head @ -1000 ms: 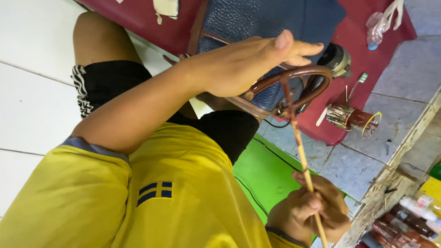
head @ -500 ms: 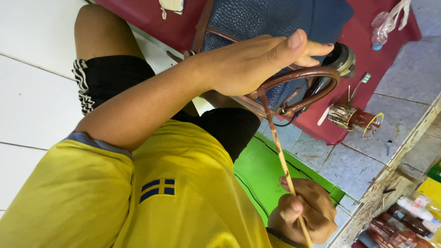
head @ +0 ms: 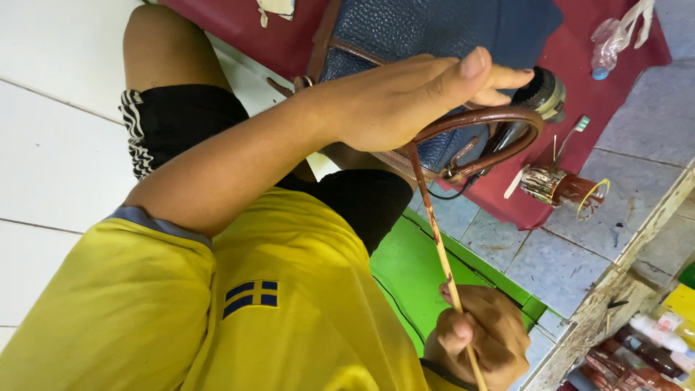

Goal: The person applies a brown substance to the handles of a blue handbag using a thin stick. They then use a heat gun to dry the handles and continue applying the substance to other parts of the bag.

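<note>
A dark blue leather bag [head: 434, 36] lies on a red mat [head: 246, 29], and the left hand [head: 405, 101] curls closed around its brown handle [head: 499, 127]. The right hand [head: 481, 337] pinches a thin stained stick [head: 438, 242], its tip touching the handle's underside. This looks like coating the strap; the next stroke calls for a steady hold.

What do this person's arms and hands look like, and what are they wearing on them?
Both hands are bare: no gloves, rings or watch show on the left hand or the right hand. The left arm is bare up to a short yellow sleeve with a grey-blue hem. A yellow cuff edged in dark trim shows at the right wrist.
</note>
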